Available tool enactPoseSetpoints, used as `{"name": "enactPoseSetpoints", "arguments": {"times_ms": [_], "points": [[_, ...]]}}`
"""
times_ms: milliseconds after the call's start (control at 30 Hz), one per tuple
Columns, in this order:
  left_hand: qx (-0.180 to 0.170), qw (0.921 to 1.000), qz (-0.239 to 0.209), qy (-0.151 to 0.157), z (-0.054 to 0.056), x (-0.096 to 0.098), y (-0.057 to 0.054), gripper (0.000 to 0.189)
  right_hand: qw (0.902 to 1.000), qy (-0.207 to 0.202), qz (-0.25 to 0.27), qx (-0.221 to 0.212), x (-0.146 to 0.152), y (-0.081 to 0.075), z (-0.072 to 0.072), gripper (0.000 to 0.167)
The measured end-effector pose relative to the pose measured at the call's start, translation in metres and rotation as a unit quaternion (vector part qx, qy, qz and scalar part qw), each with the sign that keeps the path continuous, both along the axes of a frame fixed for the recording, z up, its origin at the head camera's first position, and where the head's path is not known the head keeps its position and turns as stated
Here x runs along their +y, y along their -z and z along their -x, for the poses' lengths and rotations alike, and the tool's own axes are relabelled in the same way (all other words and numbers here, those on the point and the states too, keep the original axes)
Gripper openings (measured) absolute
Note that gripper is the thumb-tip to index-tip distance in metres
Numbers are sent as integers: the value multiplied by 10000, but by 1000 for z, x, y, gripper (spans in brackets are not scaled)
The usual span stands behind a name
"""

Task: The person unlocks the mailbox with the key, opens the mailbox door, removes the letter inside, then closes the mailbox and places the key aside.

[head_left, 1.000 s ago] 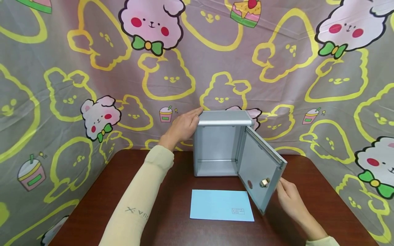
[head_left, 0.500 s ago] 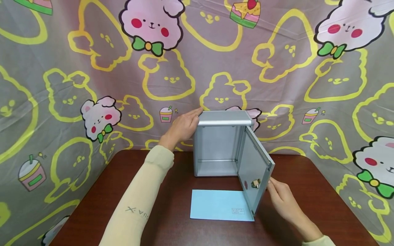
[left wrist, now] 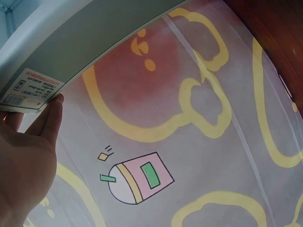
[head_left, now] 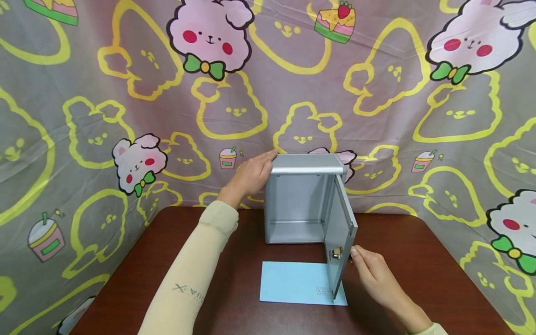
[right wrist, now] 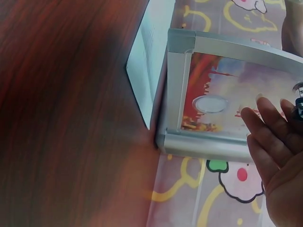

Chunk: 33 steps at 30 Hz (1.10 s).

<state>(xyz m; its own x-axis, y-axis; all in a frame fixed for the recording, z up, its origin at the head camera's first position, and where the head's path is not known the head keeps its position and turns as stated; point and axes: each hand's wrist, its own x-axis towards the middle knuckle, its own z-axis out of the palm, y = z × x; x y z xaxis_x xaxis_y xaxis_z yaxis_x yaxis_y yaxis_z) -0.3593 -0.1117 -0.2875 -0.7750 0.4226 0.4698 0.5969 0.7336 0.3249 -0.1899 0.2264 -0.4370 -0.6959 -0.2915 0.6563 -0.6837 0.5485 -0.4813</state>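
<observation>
A grey metal box (head_left: 304, 163) stands on the table with its hinged door (head_left: 341, 232) ajar and swung forward. My left hand (head_left: 251, 174) rests at the box's upper left edge, fingertips against it beside a printed sticker (left wrist: 32, 90) in the left wrist view. My right hand (head_left: 377, 272) is at the door's outer face. In the right wrist view its forefinger is at a black-headed key (right wrist: 299, 101) in the lock, other fingers extended; the thumb is out of that frame. A brass lock latch (head_left: 336, 252) shows on the door's inside.
A light blue envelope (head_left: 289, 281) with a small printed block lies flat before the box, partly hidden by the door. The dark red wooden table (head_left: 234, 307) meets a cartoon-print cloth (head_left: 234, 93) behind the box. The door's outer face carries a colourful picture (right wrist: 227, 94).
The door has swung left, inward, in front of the envelope's right end, and my right hand has moved left with it. My left hand stays on the box. The head view has shifted slightly.
</observation>
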Motion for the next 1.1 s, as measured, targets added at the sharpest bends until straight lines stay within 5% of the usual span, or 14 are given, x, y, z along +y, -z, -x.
{"name": "enactPoseSetpoints", "arguments": {"times_ms": [1100], "points": [[22,9999,144,-69,2,1,-1,56,9995,-285,-160,-36,-33,-3,8,32]]}}
